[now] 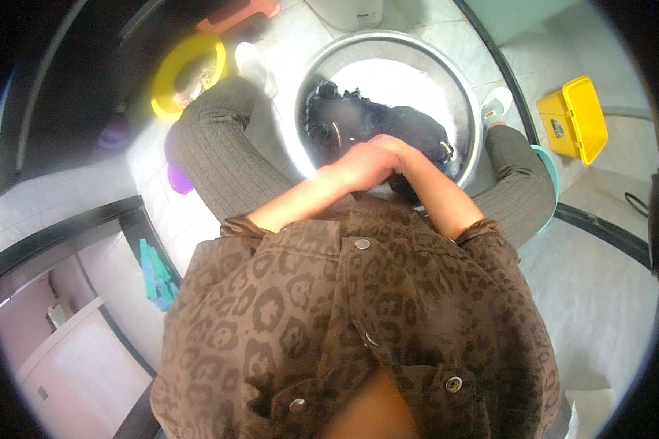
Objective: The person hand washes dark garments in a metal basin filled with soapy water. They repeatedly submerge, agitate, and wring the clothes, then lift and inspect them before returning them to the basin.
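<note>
My left hand point(361, 167) and my right hand point(389, 146) are pressed together over the near part of a large round metal basin point(475, 118). Both backs face up, and the fingers are bent under and hidden, so their grip does not show. Dark wet cloth point(357, 118), navy or black, lies bunched in the basin just beyond the hands. Some of it also shows beneath them, close to the near rim. A pale strip, perhaps a cord or trim, shows on the cloth at the right. Whitish, bright water or suds point(401, 77) lie behind the cloth.
A yellow basin point(162, 90) holding pale items stands at the left, with a purple object point(180, 178) by my knee. A yellow bin point(576, 120) is at the right. Beyond the metal basin stands a white container point(351, 12); a pink plastic item point(241, 15) is nearby.
</note>
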A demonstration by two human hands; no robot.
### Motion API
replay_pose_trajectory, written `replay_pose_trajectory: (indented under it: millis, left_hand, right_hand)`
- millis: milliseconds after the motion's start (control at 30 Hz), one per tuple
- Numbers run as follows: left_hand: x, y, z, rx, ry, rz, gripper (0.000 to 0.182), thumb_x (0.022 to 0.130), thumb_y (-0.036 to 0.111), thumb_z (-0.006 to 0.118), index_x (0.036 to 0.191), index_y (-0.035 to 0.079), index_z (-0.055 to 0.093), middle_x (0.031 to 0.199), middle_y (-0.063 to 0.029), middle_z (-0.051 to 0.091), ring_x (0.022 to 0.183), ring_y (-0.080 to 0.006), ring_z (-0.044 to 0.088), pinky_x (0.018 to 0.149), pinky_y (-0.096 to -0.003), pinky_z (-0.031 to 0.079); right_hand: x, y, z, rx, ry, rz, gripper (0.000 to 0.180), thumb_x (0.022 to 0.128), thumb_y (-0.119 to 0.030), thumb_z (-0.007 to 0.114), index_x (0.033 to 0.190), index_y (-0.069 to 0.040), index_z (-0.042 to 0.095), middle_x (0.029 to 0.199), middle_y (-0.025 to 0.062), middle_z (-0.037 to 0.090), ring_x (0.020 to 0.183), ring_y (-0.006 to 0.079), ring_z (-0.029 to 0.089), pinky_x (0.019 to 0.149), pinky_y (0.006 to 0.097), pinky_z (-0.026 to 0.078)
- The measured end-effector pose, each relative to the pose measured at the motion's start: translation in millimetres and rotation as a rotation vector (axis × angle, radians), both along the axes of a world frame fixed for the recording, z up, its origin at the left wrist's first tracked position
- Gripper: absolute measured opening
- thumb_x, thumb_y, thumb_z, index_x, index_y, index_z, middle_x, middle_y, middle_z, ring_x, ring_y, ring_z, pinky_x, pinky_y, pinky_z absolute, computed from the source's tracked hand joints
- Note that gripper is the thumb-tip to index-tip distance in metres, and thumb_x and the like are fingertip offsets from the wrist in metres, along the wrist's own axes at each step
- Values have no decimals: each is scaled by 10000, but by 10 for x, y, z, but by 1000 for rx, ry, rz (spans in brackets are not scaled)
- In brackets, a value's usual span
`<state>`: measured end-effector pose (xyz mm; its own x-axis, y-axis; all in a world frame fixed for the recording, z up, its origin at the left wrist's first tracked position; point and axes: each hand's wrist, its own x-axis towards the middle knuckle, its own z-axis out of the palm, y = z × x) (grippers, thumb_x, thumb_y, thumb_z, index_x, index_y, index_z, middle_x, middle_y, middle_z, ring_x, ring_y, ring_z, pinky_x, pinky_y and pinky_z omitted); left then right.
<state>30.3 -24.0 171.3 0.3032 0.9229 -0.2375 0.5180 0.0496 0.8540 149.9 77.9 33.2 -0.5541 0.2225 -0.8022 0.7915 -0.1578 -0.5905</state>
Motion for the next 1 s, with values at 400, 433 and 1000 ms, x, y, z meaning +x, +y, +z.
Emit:
replay_pose_trajectory:
  millis: [400,433,1000]
  left_hand:
    - [-640,365,-1644,-707,-627,917,165,921,129,615,1004,-13,617,884,-134,659,697,-236,643,609,-312,552]
    - [-602,342,-1676,-726,-618,932,152,912,110,625,992,-19,614,870,-134,657,688,-232,636,600,-313,546]
    - [-492,479,-934,-921,-829,844,77,863,121,628,916,87,584,812,-53,602,597,-178,559,538,-333,504]
  right_hand:
    - [111,-144,77,-223,74,-770,178,922,-82,585,1037,52,603,922,150,670,778,245,677,745,391,597]
    - [88,-192,81,-199,52,-739,176,926,-81,583,1050,43,595,922,139,663,790,242,671,760,392,590]
    - [92,-470,454,-411,387,-1060,377,983,-339,538,1234,-59,574,1177,101,636,1063,221,604,953,371,477]
